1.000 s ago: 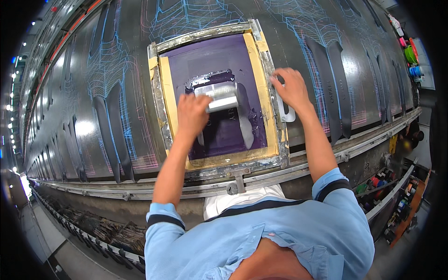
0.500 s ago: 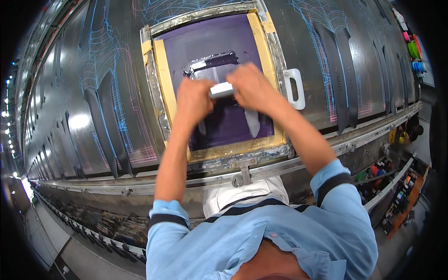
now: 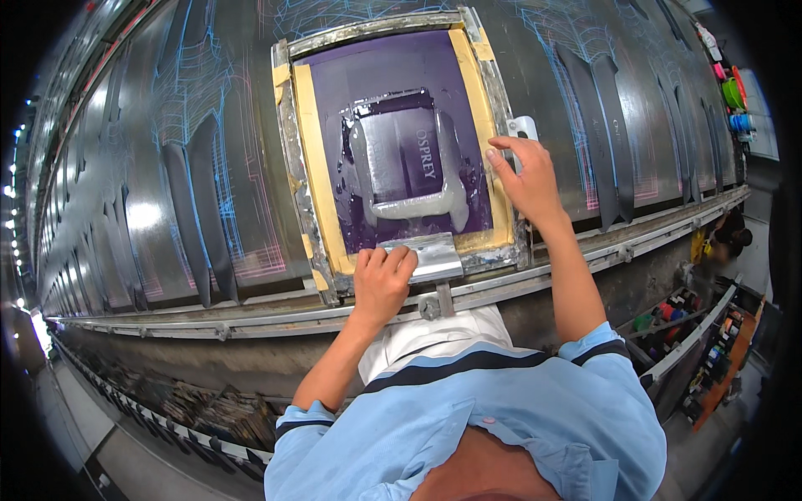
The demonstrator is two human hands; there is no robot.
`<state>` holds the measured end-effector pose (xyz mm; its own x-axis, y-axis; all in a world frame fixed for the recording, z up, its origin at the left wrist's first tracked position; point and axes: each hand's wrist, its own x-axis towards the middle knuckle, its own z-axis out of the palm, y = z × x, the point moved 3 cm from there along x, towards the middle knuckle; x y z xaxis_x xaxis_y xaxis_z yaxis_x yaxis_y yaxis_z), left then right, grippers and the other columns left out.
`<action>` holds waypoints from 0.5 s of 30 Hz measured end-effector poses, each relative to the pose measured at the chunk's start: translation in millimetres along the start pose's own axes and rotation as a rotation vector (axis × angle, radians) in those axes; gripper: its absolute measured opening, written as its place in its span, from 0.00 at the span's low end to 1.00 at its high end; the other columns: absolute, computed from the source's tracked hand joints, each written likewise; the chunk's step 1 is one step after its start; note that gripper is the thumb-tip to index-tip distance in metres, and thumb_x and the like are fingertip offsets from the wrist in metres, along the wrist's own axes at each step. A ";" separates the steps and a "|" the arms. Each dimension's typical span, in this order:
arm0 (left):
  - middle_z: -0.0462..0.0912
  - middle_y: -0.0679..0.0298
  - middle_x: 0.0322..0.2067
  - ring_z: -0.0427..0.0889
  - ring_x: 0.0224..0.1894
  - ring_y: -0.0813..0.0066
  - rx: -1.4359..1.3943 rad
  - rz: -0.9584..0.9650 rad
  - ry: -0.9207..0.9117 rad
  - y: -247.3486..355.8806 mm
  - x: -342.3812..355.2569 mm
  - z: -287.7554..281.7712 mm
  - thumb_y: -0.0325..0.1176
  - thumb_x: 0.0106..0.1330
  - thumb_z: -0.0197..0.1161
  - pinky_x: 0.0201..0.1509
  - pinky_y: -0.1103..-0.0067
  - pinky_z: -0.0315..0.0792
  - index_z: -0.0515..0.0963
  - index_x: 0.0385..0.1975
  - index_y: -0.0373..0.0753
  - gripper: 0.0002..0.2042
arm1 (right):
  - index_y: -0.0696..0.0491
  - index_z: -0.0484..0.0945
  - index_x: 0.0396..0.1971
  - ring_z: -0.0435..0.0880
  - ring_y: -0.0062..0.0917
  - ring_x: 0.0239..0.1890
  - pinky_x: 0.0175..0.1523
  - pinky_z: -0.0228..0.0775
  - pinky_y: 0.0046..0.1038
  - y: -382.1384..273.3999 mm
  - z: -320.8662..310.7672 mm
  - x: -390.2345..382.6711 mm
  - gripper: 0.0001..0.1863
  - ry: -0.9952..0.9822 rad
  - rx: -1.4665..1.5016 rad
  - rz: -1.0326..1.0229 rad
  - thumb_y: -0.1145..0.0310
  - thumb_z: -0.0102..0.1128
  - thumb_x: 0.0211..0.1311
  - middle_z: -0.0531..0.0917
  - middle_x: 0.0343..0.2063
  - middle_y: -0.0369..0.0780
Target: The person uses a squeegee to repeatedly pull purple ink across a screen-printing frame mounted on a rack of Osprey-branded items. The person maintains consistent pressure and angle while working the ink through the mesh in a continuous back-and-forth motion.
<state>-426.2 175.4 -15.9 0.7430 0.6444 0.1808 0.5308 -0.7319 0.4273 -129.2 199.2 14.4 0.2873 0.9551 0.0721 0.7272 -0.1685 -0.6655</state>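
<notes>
A screen-printing frame (image 3: 291,167) with a purple mesh (image 3: 334,71) and yellow tape along its inner edges lies on the long dark table. Wet grey ink (image 3: 409,207) forms a rough border around a squarish design on the mesh. At the frame's near end, my left hand (image 3: 383,280) is closed on the left end of a silvery squeegee (image 3: 435,257). My right hand (image 3: 528,179) is over the frame's right side, beside a white handle (image 3: 524,127) that it partly covers. Its thumb and forefinger are apart, and I see nothing between them.
Dark cut pieces (image 3: 188,213) with blue and pink printed lines lie along the table (image 3: 266,217) on both sides. A metal rail (image 3: 251,326) with clamps runs along the near edge. Colourful items fill a shelf (image 3: 706,359) at lower right. Another person (image 3: 732,234) is at far right.
The squeegee has come toward me to the frame's near end, uncovering the design and ink. My right hand has let go of it and moved right to the frame's side; my left keeps hold.
</notes>
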 end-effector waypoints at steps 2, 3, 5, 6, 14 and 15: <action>0.85 0.68 0.40 0.77 0.37 0.66 0.042 0.029 0.042 -13.9 21.1 3.3 0.19 0.38 0.67 0.44 0.68 0.66 0.81 0.40 0.44 0.23 | 0.55 0.86 0.45 0.84 0.39 0.50 0.58 0.72 0.37 13.1 1.2 13.4 0.17 0.014 0.022 0.030 0.57 0.66 0.68 0.89 0.42 0.45; 0.85 0.68 0.40 0.78 0.38 0.66 0.062 0.036 0.058 -22.6 34.7 4.9 0.19 0.38 0.66 0.44 0.68 0.66 0.81 0.40 0.44 0.23 | 0.55 0.86 0.45 0.84 0.38 0.50 0.57 0.72 0.37 13.1 4.7 20.2 0.17 -0.046 0.092 0.055 0.57 0.66 0.68 0.89 0.42 0.45; 0.86 0.67 0.40 0.79 0.39 0.65 0.090 0.022 0.071 -53.1 78.2 9.3 0.19 0.42 0.65 0.45 0.67 0.66 0.82 0.39 0.45 0.21 | 0.55 0.86 0.45 0.85 0.37 0.49 0.56 0.73 0.35 3.4 12.4 38.3 0.17 -0.163 0.223 0.106 0.57 0.66 0.68 0.89 0.42 0.45; 0.86 0.67 0.38 0.79 0.38 0.65 0.116 0.046 0.115 -69.0 103.1 9.1 0.18 0.44 0.64 0.45 0.67 0.66 0.83 0.39 0.45 0.20 | 0.55 0.86 0.46 0.85 0.37 0.49 0.56 0.73 0.35 0.3 19.3 49.4 0.17 -0.209 0.250 0.059 0.56 0.66 0.68 0.88 0.42 0.44; 0.88 0.54 0.32 0.87 0.35 0.50 0.006 -0.122 -0.132 -124.2 225.2 -30.4 0.31 0.51 0.75 0.41 0.61 0.78 0.89 0.38 0.44 0.12 | 0.53 0.84 0.46 0.82 0.41 0.44 0.50 0.73 0.39 -31.0 48.3 135.7 0.23 -0.399 -0.122 -0.412 0.50 0.72 0.60 0.85 0.36 0.45; 0.87 0.54 0.31 0.86 0.35 0.49 0.007 -0.129 -0.125 -134.5 230.3 -25.3 0.32 0.51 0.75 0.41 0.60 0.78 0.89 0.36 0.44 0.11 | 0.53 0.84 0.42 0.81 0.44 0.43 0.50 0.73 0.42 -34.7 55.6 146.0 0.23 -0.409 -0.171 -0.371 0.49 0.74 0.57 0.84 0.34 0.46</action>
<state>-336.8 427.8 -9.3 0.7130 0.7011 0.0135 0.6277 -0.6467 0.4333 -147.1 358.1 6.7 -0.2456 0.9686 -0.0378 0.8337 0.1912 -0.5180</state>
